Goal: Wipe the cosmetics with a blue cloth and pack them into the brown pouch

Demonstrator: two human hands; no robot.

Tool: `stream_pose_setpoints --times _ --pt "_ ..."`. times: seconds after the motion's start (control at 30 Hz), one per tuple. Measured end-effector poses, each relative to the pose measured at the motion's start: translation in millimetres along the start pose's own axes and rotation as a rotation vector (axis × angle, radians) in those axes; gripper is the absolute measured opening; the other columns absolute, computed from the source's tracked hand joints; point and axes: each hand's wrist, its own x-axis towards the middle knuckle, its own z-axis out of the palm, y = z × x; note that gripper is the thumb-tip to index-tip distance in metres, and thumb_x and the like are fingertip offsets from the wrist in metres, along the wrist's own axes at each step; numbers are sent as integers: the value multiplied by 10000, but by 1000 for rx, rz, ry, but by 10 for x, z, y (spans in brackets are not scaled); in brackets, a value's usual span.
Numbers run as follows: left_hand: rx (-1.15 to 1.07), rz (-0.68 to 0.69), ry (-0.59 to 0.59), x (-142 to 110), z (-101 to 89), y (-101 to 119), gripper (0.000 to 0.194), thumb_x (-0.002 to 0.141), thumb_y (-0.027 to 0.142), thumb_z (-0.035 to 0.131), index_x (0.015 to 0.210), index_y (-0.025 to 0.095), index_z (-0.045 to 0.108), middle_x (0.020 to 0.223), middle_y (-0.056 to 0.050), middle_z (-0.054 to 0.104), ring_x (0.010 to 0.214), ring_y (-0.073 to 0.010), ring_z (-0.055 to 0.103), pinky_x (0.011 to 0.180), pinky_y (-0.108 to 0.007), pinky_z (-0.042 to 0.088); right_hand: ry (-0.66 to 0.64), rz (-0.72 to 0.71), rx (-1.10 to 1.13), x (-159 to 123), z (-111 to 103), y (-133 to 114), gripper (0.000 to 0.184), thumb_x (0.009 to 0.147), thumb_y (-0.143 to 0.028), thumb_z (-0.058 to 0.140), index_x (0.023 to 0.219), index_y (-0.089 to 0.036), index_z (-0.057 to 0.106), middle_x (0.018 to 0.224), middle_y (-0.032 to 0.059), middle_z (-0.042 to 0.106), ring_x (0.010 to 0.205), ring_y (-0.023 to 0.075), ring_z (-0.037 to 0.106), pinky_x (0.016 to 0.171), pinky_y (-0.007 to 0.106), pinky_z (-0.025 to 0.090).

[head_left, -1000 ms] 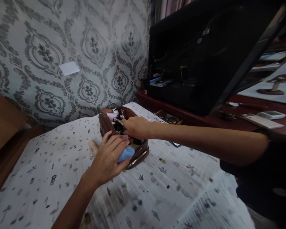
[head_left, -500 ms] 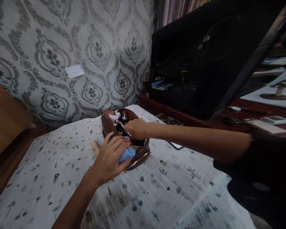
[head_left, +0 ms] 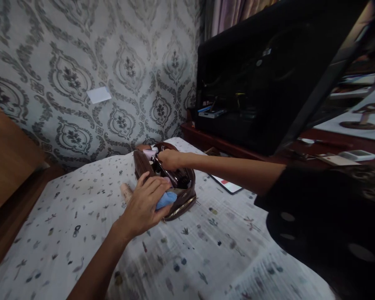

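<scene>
A brown zip-up toiletry bag [head_left: 141, 163] lies opened on the patterned bedsheet, with small bottles and a pale tube [head_left: 150, 153] inside. My left hand [head_left: 148, 200] rests over the bag's near side, its fingers curled round a soft blue cloth-like piece [head_left: 166, 200]. Reaching in from the right, my right hand [head_left: 171, 159] has its fingers closed among the bottles at the bag's far end. What those fingers hold, if anything, is hidden. Just left of my left hand lies a beige tube [head_left: 126, 191], partly covered by it.
A phone or tablet [head_left: 226, 184] with a lit screen lies on the bed under my right forearm. Behind it stands a large black screen [head_left: 253, 83] on a reddish wooden desk [head_left: 190, 130]. At the left is a brown cardboard-like panel [head_left: 12, 158]; patterned wallpaper [head_left: 128, 66] covers the wall.
My right hand has shifted deeper into the bag, up and left, and now covers the silver-capped bottle. My left hand stays put with the blue piece.
</scene>
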Motion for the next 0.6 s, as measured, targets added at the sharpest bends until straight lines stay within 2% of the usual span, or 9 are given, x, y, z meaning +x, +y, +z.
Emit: stream_pose_setpoints --times 0.2,0.37,0.5,0.6 --pt "-2 -3 4 1 -2 5 314 933 251 573 1239 192 608 1238 -103 706 1193 -266 618 1193 -557 296 66 43 26 3 92 -59 452 878 -134 618 1327 -84 634 1363 248 636 1238 343 650 955 367 552" --pt "-13 -15 -4 8 5 9 302 960 272 552 1248 192 596 1265 -101 700 1214 -261 610 1201 -554 280 70 49 72 11 85 5 419 875 -151 632 1291 -103 631 1341 211 652 1243 308 643 957 316 535" --pt "-30 -8 16 12 19 -2 274 963 266 546 1219 187 600 1251 -102 707 1198 -260 617 1194 -564 272 53 22 142 57 84 10 394 870 -109 617 1262 -142 643 1262 140 707 1163 233 687 909 228 528" --pt "-44 -15 16 17 18 0 271 963 263 543 1218 194 601 1251 -101 707 1200 -254 615 1195 -557 277 43 37 184 36 84 -39 377 855 -87 617 1229 -122 659 1282 166 695 1156 259 692 861 236 549"
